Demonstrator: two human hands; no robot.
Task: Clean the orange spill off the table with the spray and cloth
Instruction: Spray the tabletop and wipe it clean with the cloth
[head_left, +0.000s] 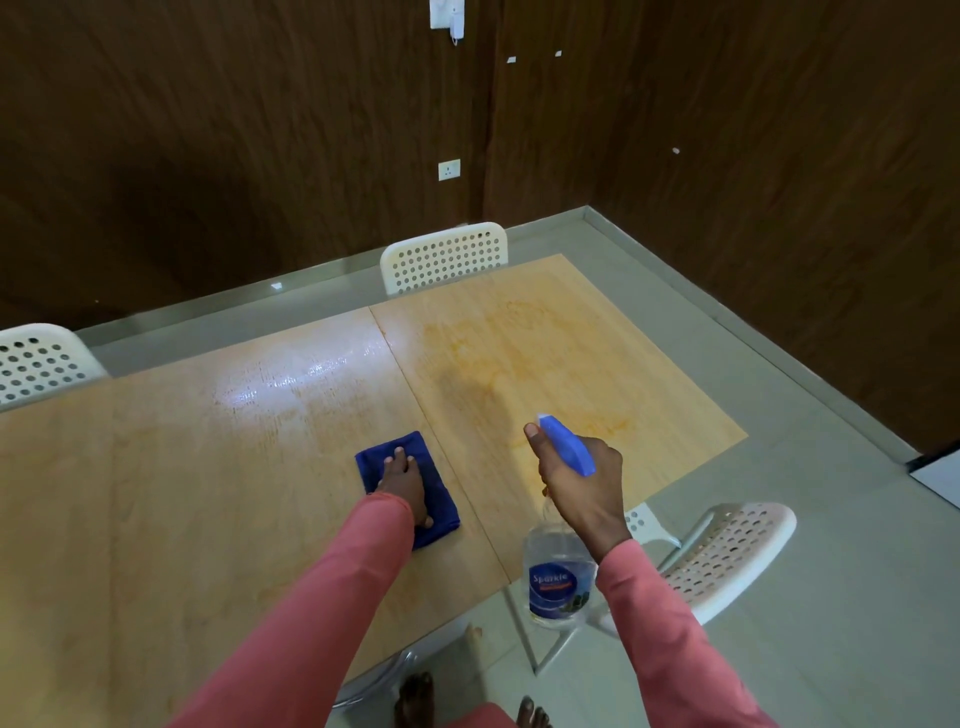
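Tabletop (156, 493) open all round, cloth (405, 486) only obstacle, chairs (444, 257) at edges.

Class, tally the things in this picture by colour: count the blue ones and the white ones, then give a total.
Blue: 2, the cloth and the spray bottle with its blue nozzle
White: 3, chairs
Total: 5

Dim room, white glare on the table (291, 387), soft overall blur, wide-angle bending at edges.
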